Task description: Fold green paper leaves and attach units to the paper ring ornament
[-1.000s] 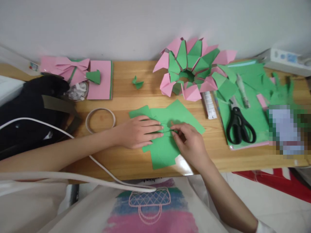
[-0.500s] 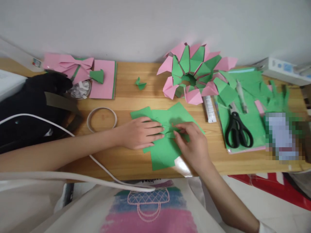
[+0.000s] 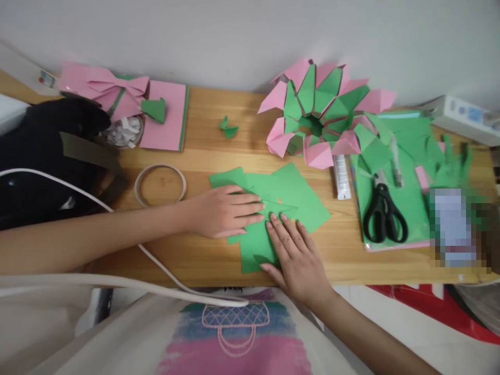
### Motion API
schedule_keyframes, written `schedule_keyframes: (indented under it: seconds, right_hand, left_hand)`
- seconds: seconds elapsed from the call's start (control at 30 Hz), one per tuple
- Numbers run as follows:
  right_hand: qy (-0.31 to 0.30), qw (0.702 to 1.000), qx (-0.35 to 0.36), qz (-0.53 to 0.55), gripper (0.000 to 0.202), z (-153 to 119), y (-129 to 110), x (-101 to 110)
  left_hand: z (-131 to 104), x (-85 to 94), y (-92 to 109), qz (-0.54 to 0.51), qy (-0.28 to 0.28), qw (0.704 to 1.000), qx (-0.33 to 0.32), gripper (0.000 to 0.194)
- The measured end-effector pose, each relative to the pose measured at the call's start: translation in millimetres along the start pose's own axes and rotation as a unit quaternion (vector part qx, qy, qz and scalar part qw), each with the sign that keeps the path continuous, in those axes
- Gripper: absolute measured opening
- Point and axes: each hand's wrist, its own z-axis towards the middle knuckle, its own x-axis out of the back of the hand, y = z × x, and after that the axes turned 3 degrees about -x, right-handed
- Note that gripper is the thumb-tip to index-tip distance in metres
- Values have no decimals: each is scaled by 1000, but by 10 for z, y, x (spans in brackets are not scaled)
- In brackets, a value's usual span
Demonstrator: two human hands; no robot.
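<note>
Green paper pieces (image 3: 300,192) overlap on the wooden table in front of me. My left hand (image 3: 228,212) lies flat on them from the left, its fingers stretched out to the right. From the right, my right hand (image 3: 295,250) rests on the paper with fingers spread and nothing gripped. A narrow folded green piece (image 3: 283,207) lies near the fingertips of both hands. Behind it stands a ring of folded pink and green paper (image 3: 308,99).
Black-handled scissors (image 3: 383,216) and a glue tube (image 3: 341,177) lie to the right, near a blurred phone (image 3: 453,224). A tape roll (image 3: 136,185), a pink paper stack (image 3: 172,117) and a black bag (image 3: 42,156) are left. A white cable (image 3: 164,268) crosses my left arm.
My right hand has let go of the small green piece it pinched and now lies flat, lower on the paper. My left hand stays flat. The view has shifted slightly.
</note>
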Motion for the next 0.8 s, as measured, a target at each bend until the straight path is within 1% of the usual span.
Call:
schedule_keyframes:
  seconds: [0.07,0.17,0.37,0.6,0.7,0.8]
  right_hand:
    - [-5,1000,4,4,76,-4,20,2]
    - [-6,1000,6,8,77,-11,31,2]
    - [-16,1000,-6,4,68,-20,22,10]
    - [-19,1000,-1,-11,66,22,47,61]
    - [-15,1000,1,-16,66,32,55,67]
    - [-13,1000,2,-18,67,37,62,69]
  left_hand:
    - [-4,2,-6,1,-1,1000,-6,36]
    - [-11,8,-14,1,2,1000,-14,36]
    - [-16,12,-19,2,-6,1000,-15,36]
    - [-22,21,-26,-26,-6,1000,-14,35]
    - [-32,42,-37,-34,-27,999,-12,35]
    - [-30,82,-71,-59,-75,995,-6,38]
